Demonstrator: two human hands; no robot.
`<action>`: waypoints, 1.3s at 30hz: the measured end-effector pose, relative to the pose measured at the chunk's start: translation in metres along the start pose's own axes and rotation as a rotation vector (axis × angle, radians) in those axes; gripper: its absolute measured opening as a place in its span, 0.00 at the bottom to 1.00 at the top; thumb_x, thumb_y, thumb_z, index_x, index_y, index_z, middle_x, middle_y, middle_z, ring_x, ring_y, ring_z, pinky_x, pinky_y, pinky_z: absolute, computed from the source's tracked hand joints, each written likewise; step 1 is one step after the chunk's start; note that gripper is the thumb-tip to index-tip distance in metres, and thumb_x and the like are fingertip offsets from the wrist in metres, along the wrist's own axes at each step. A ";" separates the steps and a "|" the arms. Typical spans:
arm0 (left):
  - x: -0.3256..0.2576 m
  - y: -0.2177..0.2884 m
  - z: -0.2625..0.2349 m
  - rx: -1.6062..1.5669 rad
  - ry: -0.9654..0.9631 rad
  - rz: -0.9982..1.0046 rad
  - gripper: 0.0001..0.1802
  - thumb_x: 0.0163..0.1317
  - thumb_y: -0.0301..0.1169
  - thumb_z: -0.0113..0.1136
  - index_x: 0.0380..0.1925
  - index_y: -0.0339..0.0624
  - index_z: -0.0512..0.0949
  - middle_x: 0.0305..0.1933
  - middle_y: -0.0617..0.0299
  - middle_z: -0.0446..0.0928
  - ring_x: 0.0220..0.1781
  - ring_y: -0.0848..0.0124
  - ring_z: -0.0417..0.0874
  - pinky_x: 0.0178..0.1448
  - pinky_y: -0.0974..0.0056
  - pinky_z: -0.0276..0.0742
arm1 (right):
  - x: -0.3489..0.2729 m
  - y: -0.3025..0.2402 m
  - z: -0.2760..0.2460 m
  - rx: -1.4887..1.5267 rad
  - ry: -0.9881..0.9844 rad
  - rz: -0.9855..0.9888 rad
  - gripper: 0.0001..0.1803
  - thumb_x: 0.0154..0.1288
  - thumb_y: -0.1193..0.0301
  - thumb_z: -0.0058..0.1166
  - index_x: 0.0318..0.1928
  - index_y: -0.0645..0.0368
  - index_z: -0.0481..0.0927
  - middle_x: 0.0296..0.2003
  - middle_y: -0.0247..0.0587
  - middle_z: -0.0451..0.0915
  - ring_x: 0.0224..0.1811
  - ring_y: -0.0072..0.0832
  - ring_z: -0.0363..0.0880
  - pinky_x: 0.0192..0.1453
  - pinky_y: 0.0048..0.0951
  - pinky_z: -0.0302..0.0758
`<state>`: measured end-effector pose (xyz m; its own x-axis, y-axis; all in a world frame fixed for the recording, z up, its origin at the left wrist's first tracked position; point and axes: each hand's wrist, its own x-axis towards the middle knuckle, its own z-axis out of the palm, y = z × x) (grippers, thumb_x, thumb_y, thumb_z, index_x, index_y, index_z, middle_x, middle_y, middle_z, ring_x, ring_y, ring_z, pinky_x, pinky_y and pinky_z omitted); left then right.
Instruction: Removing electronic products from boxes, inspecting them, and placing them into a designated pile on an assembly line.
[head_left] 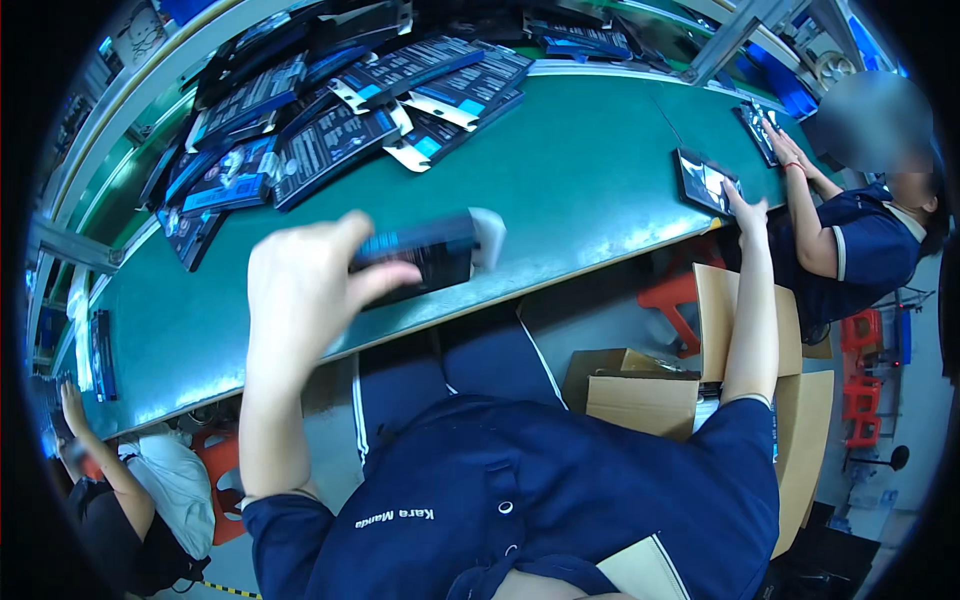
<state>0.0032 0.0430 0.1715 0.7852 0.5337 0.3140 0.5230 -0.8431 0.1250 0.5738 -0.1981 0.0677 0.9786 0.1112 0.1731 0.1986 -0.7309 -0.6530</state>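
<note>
My left hand [298,280] grips a dark blue-and-black flat carton [435,252] by its left end, above the table's near edge. A white flap stands open at the carton's right end; both are somewhat smeared by motion. Out to the right, my right hand [748,210] is closed on the near corner of a flat black packet [703,183] with a shiny face, at the table edge. Whether that packet is lifted or rests on the table, I cannot tell.
Many similar cartons [335,150], some with open white flaps, lie heaped on the green table [580,170]. At right, a co-worker's hands [785,150] press another black packet [755,135]. Cardboard boxes [642,402] stand below on my right. Another person's arm [100,450] is at far left.
</note>
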 end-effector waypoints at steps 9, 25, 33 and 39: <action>0.015 0.009 0.071 -0.111 -0.062 -0.190 0.45 0.44 0.54 0.73 0.63 0.51 0.72 0.68 0.31 0.60 0.68 0.39 0.64 0.70 0.47 0.64 | -0.141 -0.082 -0.043 0.395 -0.161 -0.492 0.28 0.63 0.72 0.63 0.61 0.70 0.72 0.47 0.45 0.82 0.45 0.24 0.81 0.47 0.23 0.79; -0.017 0.004 0.009 -0.754 0.635 0.267 0.59 0.30 0.44 0.81 0.65 0.39 0.63 0.62 0.46 0.67 0.65 0.51 0.69 0.67 0.51 0.66 | -0.312 -0.223 0.018 1.124 -1.056 -0.053 0.19 0.73 0.67 0.53 0.58 0.62 0.73 0.44 0.38 0.81 0.39 0.23 0.84 0.41 0.22 0.82; -0.017 -0.007 -0.001 -0.546 0.572 0.265 0.66 0.30 0.52 0.80 0.70 0.35 0.60 0.55 0.46 0.74 0.53 0.53 0.77 0.58 0.53 0.71 | -0.296 -0.261 -0.053 0.953 -0.611 -1.069 0.32 0.65 0.76 0.62 0.68 0.67 0.65 0.51 0.42 0.79 0.53 0.24 0.77 0.62 0.24 0.70; -0.005 0.029 0.014 -0.514 0.594 0.171 0.70 0.27 0.48 0.81 0.71 0.30 0.55 0.52 0.47 0.74 0.47 0.54 0.77 0.49 0.56 0.71 | -0.320 -0.278 -0.070 0.653 -0.635 -1.241 0.31 0.63 0.79 0.58 0.67 0.65 0.67 0.49 0.42 0.80 0.49 0.23 0.80 0.56 0.23 0.74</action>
<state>0.0188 0.0169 0.1602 0.4572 0.3921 0.7983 0.0802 -0.9121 0.4022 0.2017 -0.0779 0.2458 0.0118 0.7901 0.6129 0.7018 0.4300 -0.5679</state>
